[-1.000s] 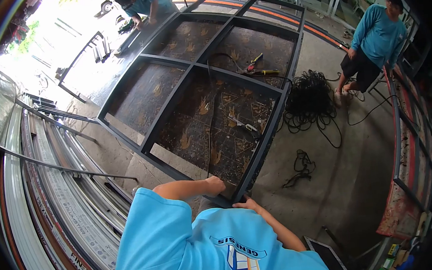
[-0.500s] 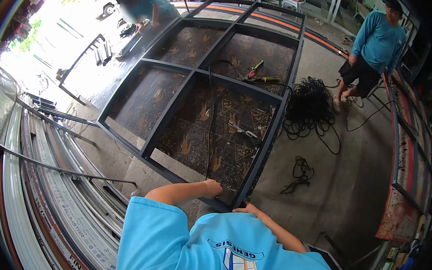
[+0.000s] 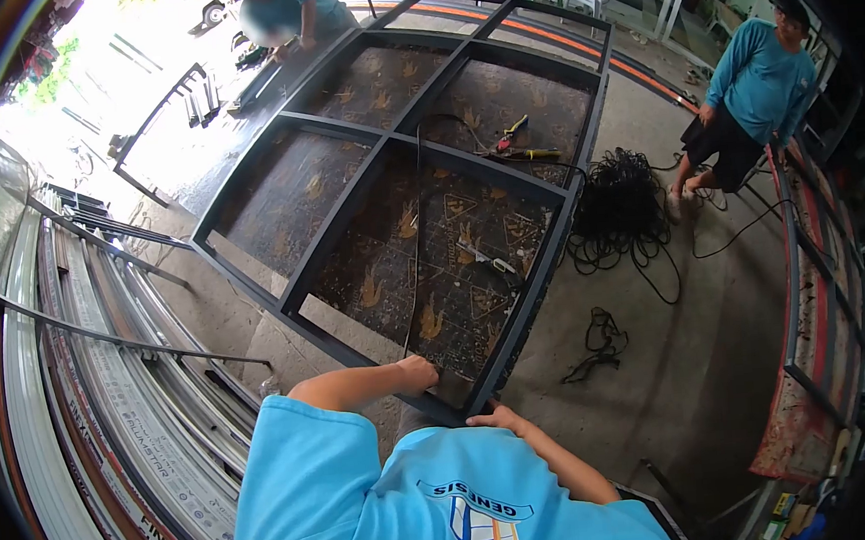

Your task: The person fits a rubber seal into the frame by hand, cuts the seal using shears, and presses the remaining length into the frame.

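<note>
— Where the black metal frame (image 3: 414,151) lies flat on the floor, which hands hold it?
— Both grip its near corner: left hand (image 3: 418,373) on the end rail, right hand (image 3: 493,419) outside; its length runs away from me.

Metal frame (image 3: 385,163) slightly farther off.

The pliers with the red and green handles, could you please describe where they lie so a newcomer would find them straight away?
Start at the big dark metal frame lying flat on the patterned floor mat. In its far right-hand opening, the pliers lie beside a long yellow-green tool. The red and green handles set them apart from the black cables piled just outside the frame.
</note>
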{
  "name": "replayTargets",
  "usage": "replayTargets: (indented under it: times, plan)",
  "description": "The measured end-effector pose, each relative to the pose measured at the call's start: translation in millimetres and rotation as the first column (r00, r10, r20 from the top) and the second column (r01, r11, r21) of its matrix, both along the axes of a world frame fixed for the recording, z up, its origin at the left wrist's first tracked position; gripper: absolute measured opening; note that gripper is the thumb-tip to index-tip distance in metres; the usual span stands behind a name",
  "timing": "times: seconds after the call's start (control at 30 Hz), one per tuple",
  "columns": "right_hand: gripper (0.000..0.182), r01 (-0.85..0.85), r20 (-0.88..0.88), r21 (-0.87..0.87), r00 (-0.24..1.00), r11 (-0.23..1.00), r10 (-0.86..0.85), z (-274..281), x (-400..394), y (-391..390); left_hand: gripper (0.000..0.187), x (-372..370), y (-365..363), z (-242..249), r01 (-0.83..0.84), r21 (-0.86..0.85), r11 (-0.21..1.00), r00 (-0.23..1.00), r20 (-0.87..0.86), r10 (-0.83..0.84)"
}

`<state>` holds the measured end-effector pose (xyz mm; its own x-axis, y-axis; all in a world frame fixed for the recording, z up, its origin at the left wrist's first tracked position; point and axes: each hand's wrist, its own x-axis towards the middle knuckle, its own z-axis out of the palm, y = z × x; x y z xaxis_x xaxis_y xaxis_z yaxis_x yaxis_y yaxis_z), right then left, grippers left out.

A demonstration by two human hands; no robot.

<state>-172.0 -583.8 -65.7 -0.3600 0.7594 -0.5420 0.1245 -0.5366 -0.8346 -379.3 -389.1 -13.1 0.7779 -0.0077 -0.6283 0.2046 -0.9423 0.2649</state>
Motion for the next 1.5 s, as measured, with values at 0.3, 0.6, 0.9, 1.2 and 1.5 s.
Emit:
replayTargets:
  times: [0.3, 0.6, 0.9, 1.2, 1.5]
  plan:
    - [0.098, -0.002, 0.047, 0.103, 0.999, 0.995, -0.003, -10.9, -0.4, 0.1, 0.019, -12.0, 7.5, -10.2, -0.034, 0.020, 0.999, 0.999, 0.043, 0.033]
    - [0.110, 0.023, 0.152, -0.058, 0.988, 0.998, -0.014, -60.2, 1.1, 0.7, 0.017, -6.0, 13.6, 15.4, -0.058, 0.012, 0.998, 0.998, -0.018, 0.058]
    - [0.049, -0.046, 0.077, 0.175, 0.997, 0.984, 0.033, -54.6, -0.1, -7.8, 0.017, -18.6, 20.4, -14.5, -0.045, 0.026, 0.999, 0.998, -0.051, 0.047]
    - [0.105, 0.213, 0.063, -0.234, 0.977, 0.949, -0.204, -2.3, -6.3, -3.9, 0.017, -29.5, 20.4, -11.1, -0.022, 0.028, 0.999, 0.992, 0.126, 0.019]
    - [0.099, 0.159, 0.016, -0.259, 0.987, 0.953, -0.161, 36.0, -1.8, 5.7, 0.014, -34.3, 24.9, 3.9, -0.003, 0.066, 0.998, 0.991, 0.137, -0.006]
